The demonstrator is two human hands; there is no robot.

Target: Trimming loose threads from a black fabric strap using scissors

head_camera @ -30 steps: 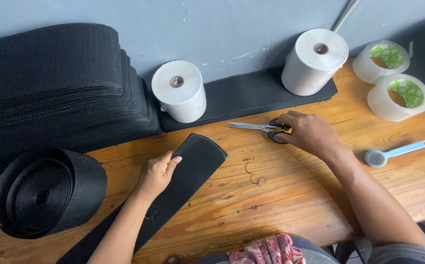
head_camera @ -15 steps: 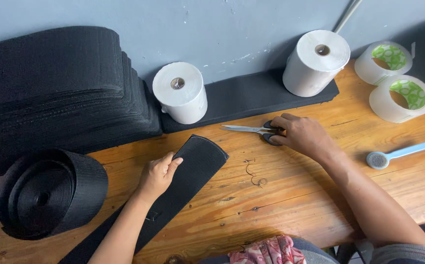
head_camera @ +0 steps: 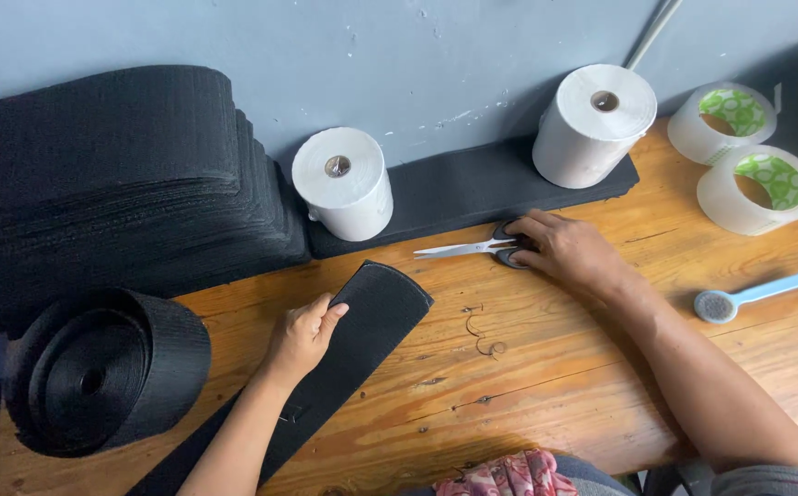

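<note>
Scissors [head_camera: 472, 248] lie flat on the tabletop [head_camera: 601, 367], blades pointing to nine o'clock, with the right hand [head_camera: 569, 257] laid over the handles; the fingers curl around the loops, but whether they are threaded through and clenched cannot be told. Compared with a second ago, the scissors and this hand have slid toward nine o'clock along the wood, closer to the black strap [head_camera: 362, 321]. The left hand [head_camera: 303, 335] stays flat on that strap, fingers released and spread, pinning it near its rounded end, which points to one o'clock. So the cutting tool and the webbing now sit nearer each other, though still apart.

Outward from there: a coil of the same black webbing [head_camera: 96, 377] at nine o'clock, a tall stack of black pieces [head_camera: 114, 184] at ten, two white rolls [head_camera: 344, 184] [head_camera: 596, 124] at twelve and one, two clear tape rolls [head_camera: 753, 174] at two, a blue-handled tool [head_camera: 757, 294] at three.
</note>
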